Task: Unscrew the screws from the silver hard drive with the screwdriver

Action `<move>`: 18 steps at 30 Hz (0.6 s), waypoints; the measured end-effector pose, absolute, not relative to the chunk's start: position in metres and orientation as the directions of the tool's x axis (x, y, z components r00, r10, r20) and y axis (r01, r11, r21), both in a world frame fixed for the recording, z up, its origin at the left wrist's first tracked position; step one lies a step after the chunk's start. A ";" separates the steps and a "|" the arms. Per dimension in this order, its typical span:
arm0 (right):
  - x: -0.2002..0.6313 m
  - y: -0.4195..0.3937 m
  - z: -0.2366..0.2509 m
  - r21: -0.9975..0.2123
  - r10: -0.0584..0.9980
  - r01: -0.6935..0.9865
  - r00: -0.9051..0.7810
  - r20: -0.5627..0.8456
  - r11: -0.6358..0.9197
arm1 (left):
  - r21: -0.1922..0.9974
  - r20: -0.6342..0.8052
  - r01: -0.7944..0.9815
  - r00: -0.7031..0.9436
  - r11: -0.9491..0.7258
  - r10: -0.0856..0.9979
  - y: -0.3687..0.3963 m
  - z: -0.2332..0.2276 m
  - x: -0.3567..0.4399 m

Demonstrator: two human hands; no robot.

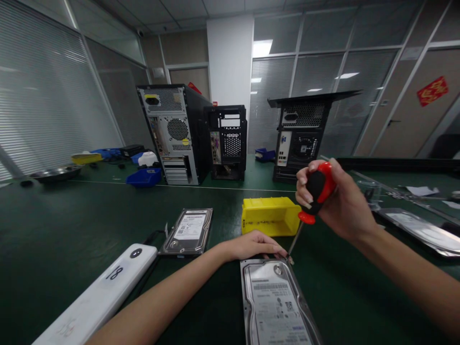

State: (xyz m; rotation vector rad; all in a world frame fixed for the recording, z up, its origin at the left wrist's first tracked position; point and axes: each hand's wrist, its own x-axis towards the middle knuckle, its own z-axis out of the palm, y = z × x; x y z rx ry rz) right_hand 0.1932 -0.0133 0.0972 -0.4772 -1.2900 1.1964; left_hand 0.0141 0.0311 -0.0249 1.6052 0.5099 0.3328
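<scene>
In the head view, a silver hard drive [275, 302] lies on the green table close to me, label side up. My left hand [257, 245] is closed at its far edge, with the fingertips by the drive's far right corner. My right hand [336, 201] is wrapped round the red and black handle of a screwdriver [317, 188]. The screwdriver's thin shaft slants down to that same corner, beside my left fingertips. Whatever sits right at the tip is too small to make out. Just beyond my left hand stands a yellow bin [269, 215], its opening toward me.
A second hard drive [189, 231] lies to the left, near a white power bank-like block [97, 292] marked 18. Computer cases [178, 134] stand at the back, with a blue bin [143, 177] beside them. More drives [424, 227] lie at the right.
</scene>
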 end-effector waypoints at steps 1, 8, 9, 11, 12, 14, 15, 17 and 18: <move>0.193 -0.014 0.097 -0.831 0.865 -0.413 -0.168 0.472 0.373 | 0.991 -0.087 0.128 0.857 -0.045 0.509 0.031 -0.024 0.014; 0.193 -0.010 0.092 -0.851 0.893 -0.361 -0.095 0.440 0.381 | 0.991 -0.091 0.127 0.850 -0.033 0.518 0.028 -0.021 0.014; 0.193 -0.009 0.092 -0.852 0.897 -0.362 -0.085 0.435 0.379 | 0.991 -0.092 0.127 0.849 -0.031 0.521 0.028 -0.021 0.014; 0.193 -0.006 0.091 -0.854 0.904 -0.374 -0.082 0.420 0.363 | 0.992 -0.089 0.124 0.846 -0.031 0.525 0.029 -0.023 0.014; 0.193 -0.005 0.091 -0.854 0.906 -0.380 -0.085 0.414 0.355 | 0.992 -0.086 0.122 0.846 -0.034 0.527 0.029 -0.024 0.015; 0.193 -0.004 0.091 -0.856 0.907 -0.383 -0.094 0.409 0.347 | 0.992 -0.079 0.118 0.846 -0.040 0.527 0.030 -0.025 0.015; 0.193 -0.004 0.091 -0.857 0.906 -0.380 -0.097 0.411 0.348 | 0.992 -0.078 0.118 0.845 -0.043 0.528 0.030 -0.025 0.015; 0.193 -0.004 0.090 -0.852 0.902 -0.384 -0.099 0.421 0.356 | 0.992 -0.081 0.121 0.845 -0.041 0.529 0.030 -0.025 0.015; 0.193 -0.004 0.091 -0.848 0.900 -0.394 -0.103 0.423 0.354 | 0.992 -0.084 0.121 0.845 -0.037 0.528 0.030 -0.024 0.015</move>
